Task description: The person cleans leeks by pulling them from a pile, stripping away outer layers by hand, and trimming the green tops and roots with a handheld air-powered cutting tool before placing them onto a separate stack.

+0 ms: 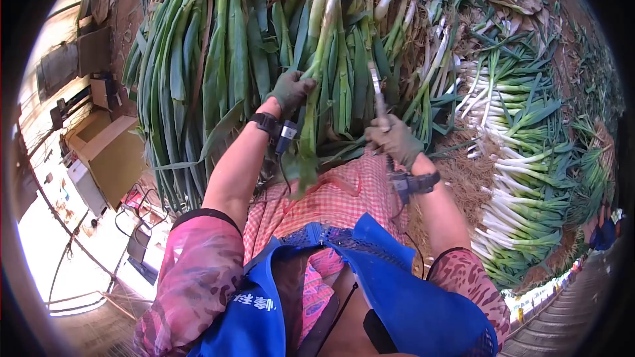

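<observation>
My left hand point(292, 90), in a dark green glove, is closed around the leafy part of a long green onion point(322, 46). Its pale root end points away from me, and a broad leaf hangs down toward my lap. Wrapped round a handle, my right hand point(395, 140) wears a lighter, soiled glove and holds a slim metal tool that looks like a knife point(376, 82). The blade points away, just right of the held stalk and apart from it. Beneath both hands lies a thick heap of untrimmed green onions point(231, 46).
Cleaned green onions point(512, 178) lie in a long row at right, white ends toward me. Brown root trimmings point(456, 182) pile beside my right forearm. A red checked cloth point(317, 195) covers my lap. An open cardboard box point(109, 152) stands at left.
</observation>
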`<state>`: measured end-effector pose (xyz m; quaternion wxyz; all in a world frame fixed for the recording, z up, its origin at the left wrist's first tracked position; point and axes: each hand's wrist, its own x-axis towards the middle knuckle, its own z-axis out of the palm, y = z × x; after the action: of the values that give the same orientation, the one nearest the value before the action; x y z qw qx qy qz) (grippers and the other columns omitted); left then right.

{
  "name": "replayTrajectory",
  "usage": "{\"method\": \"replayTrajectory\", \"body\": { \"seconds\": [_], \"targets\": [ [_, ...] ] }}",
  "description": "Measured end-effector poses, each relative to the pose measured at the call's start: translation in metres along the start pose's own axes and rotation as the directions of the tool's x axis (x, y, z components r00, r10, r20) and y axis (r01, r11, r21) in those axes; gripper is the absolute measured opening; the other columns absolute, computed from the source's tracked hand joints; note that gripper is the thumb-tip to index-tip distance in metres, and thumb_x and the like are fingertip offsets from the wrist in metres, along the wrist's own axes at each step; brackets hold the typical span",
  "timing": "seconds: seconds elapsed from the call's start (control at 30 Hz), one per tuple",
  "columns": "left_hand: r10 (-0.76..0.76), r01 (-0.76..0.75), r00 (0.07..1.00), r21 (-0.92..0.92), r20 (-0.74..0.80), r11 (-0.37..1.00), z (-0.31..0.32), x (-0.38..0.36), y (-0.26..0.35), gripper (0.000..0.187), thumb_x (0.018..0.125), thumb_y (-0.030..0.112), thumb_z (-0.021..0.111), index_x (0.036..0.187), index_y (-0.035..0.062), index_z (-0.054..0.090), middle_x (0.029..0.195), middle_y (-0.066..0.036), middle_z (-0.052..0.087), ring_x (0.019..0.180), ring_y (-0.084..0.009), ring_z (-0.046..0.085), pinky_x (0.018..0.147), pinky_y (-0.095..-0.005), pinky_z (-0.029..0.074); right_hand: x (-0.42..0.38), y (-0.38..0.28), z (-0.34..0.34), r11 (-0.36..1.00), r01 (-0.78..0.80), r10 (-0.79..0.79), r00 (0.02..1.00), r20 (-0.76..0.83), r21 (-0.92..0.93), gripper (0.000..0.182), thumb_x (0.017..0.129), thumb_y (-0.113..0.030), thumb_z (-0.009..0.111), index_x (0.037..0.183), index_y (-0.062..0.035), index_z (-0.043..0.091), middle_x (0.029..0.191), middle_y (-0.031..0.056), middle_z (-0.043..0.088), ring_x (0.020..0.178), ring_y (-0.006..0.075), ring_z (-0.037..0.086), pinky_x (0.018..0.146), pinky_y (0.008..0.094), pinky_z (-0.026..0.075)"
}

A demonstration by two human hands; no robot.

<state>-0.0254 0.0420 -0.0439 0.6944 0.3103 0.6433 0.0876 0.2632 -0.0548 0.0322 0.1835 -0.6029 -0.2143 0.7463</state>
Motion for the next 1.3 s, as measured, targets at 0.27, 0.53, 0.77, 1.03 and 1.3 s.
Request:
{"method": "replayTrajectory", "body": {
  "seconds": [0.27, 0.53, 0.77, 1.03, 1.3],
  "targets": [
    [-0.065, 0.065, 0.998, -0.045, -0.002, 0.997, 0.001, -0.012, -0.012, 0.045, 0.09, 0.026, 0.071, 0.122, -0.0024, 0.058, 0.103, -0.007, 0.066, 0.085, -0.0134, 0.063, 0.078, -0.0287, 0.053, 0.008, 0.054, 0.078, 0.951, 0.04, -0.029, 0.999, 0.039, -0.307, 0.036, 0.082, -0.031, 0.071, 0.088, 0.0006, 0.055, 0.077, 0.017, 0.065, 0.07, 0.031, 0.067, 0.067, 0.04, 0.053],
    [-0.038, 0.034, 0.999, -0.195, -0.017, 0.98, 0.013, -0.016, -0.021, 0.039, 0.091, 0.03, 0.069, 0.116, -0.0004, 0.064, 0.094, -0.003, 0.067, 0.076, -0.0113, 0.06, 0.067, -0.0278, 0.05, 0.015, 0.056, 0.096, 0.9, 0.069, -0.09, 0.996, -0.028, -0.431, 0.038, 0.083, -0.032, 0.067, 0.091, 0.0044, 0.059, 0.084, 0.0268, 0.066, 0.084, 0.0441, 0.066, 0.075, 0.0466, 0.053],
    [-0.054, 0.036, 0.998, -0.404, -0.033, 0.914, 0.008, -0.015, -0.03, 0.041, 0.093, 0.034, 0.066, 0.116, 0.0006, 0.064, 0.094, -0.004, 0.068, 0.077, -0.0102, 0.059, 0.07, -0.0258, 0.048, -0.009, 0.047, 0.105, 0.87, 0.039, -0.095, 0.992, -0.088, -0.492, 0.036, 0.087, -0.031, 0.061, 0.091, 0.005, 0.059, 0.083, 0.0303, 0.066, 0.084, 0.0478, 0.065, 0.075, 0.0502, 0.053],
    [-0.059, 0.056, 0.997, -0.064, -0.044, 0.996, 0.019, -0.041, -0.011, 0.048, 0.083, 0.032, 0.078, 0.117, 0.0003, 0.065, 0.097, -0.005, 0.068, 0.083, -0.0123, 0.061, 0.076, -0.028, 0.05, 0.064, -0.02, 0.091, 0.856, 0.014, -0.162, 0.957, -0.241, -0.518, 0.041, 0.087, -0.037, 0.061, 0.093, 0.0036, 0.062, 0.084, 0.0284, 0.068, 0.085, 0.0455, 0.067, 0.074, 0.0458, 0.056],
    [-0.088, 0.092, 0.996, -0.157, 0.028, 0.983, 0.033, -0.045, -0.03, 0.044, 0.086, 0.029, 0.076, 0.117, 0.0001, 0.064, 0.097, -0.003, 0.068, 0.087, -0.0101, 0.06, 0.079, -0.0271, 0.049, 0.085, -0.016, 0.073, 0.793, 0.043, -0.25, 0.933, -0.259, -0.608, 0.045, 0.086, -0.04, 0.06, 0.096, 0.004, 0.062, 0.095, 0.0312, 0.067, 0.095, 0.0473, 0.065, 0.083, 0.0494, 0.054]
  ]
}}
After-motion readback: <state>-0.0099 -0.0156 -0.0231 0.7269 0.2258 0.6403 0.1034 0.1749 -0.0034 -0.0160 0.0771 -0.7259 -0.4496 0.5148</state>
